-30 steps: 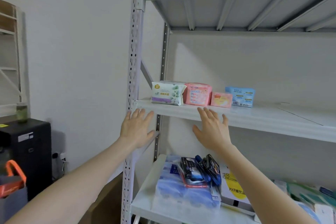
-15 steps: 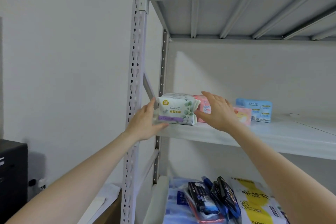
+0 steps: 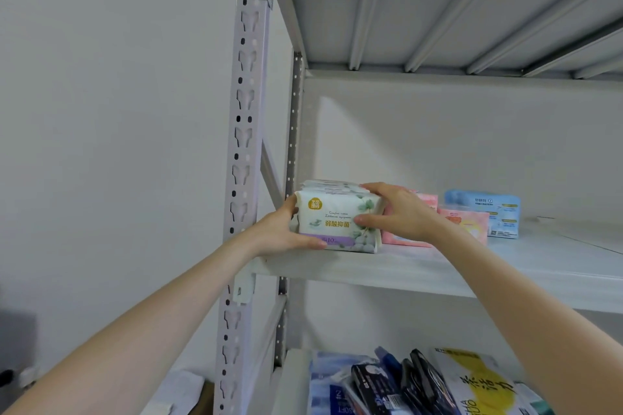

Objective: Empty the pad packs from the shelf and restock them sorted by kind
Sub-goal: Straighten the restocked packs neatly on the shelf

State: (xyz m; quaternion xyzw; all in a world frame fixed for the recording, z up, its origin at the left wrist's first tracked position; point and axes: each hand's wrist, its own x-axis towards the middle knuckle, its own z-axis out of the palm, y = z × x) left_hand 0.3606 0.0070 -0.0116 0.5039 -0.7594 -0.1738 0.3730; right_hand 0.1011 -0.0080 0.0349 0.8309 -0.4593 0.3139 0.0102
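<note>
Emptying step, first pack. Left hand (image 3: 285, 232) and right hand (image 3: 401, 214) clamp the white leaf-print pack (image 3: 337, 221) from either end, fingers curled round it, at the left end of the shelf (image 3: 421, 271). Its base looks to be on the board. Next: lift clear, probably without dragging the pink packs (image 3: 467, 224) just beside it. Blue pack (image 3: 488, 212) stands farthest right. Lower tier holds unrelated goods.

The shelf (image 3: 438, 273) is seen by one head-worn camera, from close below, tilted slightly upward.
</note>
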